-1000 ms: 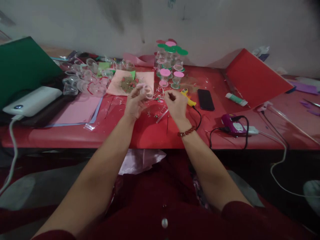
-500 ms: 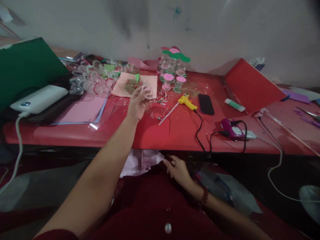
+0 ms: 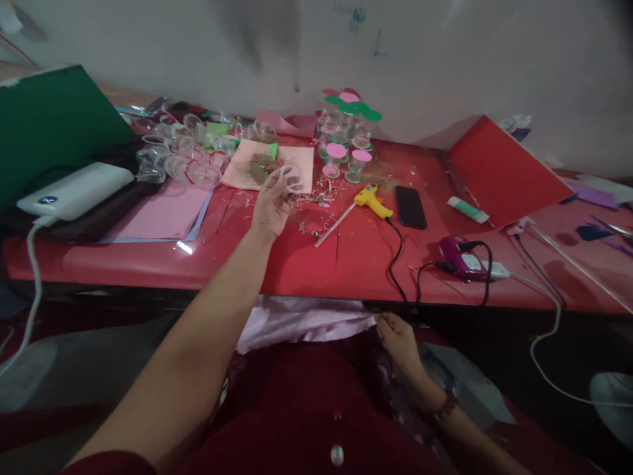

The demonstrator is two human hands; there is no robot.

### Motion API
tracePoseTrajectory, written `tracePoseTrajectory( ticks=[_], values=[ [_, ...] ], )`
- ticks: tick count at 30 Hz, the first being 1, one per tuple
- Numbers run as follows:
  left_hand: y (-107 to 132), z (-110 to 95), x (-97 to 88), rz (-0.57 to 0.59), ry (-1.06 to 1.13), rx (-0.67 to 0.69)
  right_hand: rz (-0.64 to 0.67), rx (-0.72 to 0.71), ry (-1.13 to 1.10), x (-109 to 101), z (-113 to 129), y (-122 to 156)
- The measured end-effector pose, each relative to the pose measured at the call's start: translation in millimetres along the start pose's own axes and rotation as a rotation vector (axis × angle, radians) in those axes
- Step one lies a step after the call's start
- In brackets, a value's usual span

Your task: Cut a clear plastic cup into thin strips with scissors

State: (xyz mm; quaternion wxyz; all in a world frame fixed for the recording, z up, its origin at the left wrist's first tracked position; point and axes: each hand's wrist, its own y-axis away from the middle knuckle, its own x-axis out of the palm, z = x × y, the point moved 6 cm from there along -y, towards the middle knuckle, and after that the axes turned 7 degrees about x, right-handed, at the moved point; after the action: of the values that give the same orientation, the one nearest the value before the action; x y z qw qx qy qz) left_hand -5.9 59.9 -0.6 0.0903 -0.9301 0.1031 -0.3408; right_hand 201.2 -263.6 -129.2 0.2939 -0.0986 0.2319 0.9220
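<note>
My left hand [image 3: 274, 201] is raised over the table, its fingers closed on a small clear plastic cup [image 3: 293, 179]. Behind it lies a peach sheet [image 3: 240, 173] carrying a brown, crumbly-looking patch [image 3: 262, 170] and a bit of green paper. Below the table's front edge, my right hand [image 3: 398, 336] pinches the right end of a pale pinkish cloth [image 3: 306, 320] that is stretched across my lap. Several more clear cups [image 3: 198, 171] lie heaped to the left of the peach sheet.
Cups topped with pink and green discs [image 3: 361, 156] stand at the back. A yellow glue gun [image 3: 373, 201], a phone [image 3: 410, 206], a glue stick [image 3: 467, 210] and a purple power adapter [image 3: 462, 257] lie right of centre. A white power bank [image 3: 76, 191] sits left, near pink paper [image 3: 153, 214].
My right hand has moved to the right, drawing the cloth out wider across my lap. My left hand stays in nearly the same place with the cup.
</note>
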Motion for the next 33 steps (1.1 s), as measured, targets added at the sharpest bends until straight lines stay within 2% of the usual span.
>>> tracePoseTrajectory(
  ticks=[3, 5, 7, 9, 11, 13, 15, 17, 18, 20, 21, 24, 26, 28, 30, 33],
  values=[
    [0, 1, -0.2, 0.019, -0.002, -0.009, -0.003, 0.066, -0.001, -20, -12, -4],
    [-1, 2, -0.8, 0.030, 0.008, -0.008, -0.011, 0.045, 0.054, -27, -16, -5],
    [-1, 2, -1.4, 0.031, 0.024, -0.008, -0.081, -0.056, 0.171, -32, -14, 0],
    [-1, 2, -1.9, 0.019, 0.025, -0.021, -0.202, -0.221, 0.324, -34, -4, 12],
    [0, 3, -1.8, 0.002, 0.014, -0.038, -0.232, -0.430, 0.452, -25, 16, 32],
    [1, 2, -0.7, -0.002, 0.015, -0.049, -0.123, -0.684, 0.488, -7, 46, 53],
    [2, 2, 1.8, 0.016, 0.045, -0.056, -0.070, -0.975, 0.446, 7, 89, 70],
    [5, 4, 5.1, 0.055, 0.086, -0.094, -0.115, -1.140, 0.372, 17, 138, 68],
    [6, 5, 6.2, 0.070, 0.095, -0.108, -0.114, -1.159, 0.308, 22, 164, 57],
    [9, 7, 7.6, 0.098, 0.091, -0.137, -0.183, -1.011, 0.157, 32, 211, 17],
    [10, 8, 8.6, 0.122, 0.088, -0.151, -0.178, -0.973, 0.082, 41, 233, -5],
    [11, 9, 9.4, 0.170, 0.116, -0.162, -0.055, -0.872, -0.050, 80, 278, -67],
    [11, 9, 7.4, 0.171, 0.130, -0.154, 0.025, -0.829, -0.065, 106, 288, -95],
    [11, 11, 4.6, 0.157, 0.118, -0.167, 0.066, -0.817, -0.072, 124, 284, -109],
    [11, 12, 4.4, 0.170, 0.106, -0.172, 0.095, -0.801, -0.087, 133, 273, -112],
    [15, 14, 8.2, 0.227, 0.092, -0.195, 0.149, -0.785, -0.122, 136, 258, -109]
  ],
)
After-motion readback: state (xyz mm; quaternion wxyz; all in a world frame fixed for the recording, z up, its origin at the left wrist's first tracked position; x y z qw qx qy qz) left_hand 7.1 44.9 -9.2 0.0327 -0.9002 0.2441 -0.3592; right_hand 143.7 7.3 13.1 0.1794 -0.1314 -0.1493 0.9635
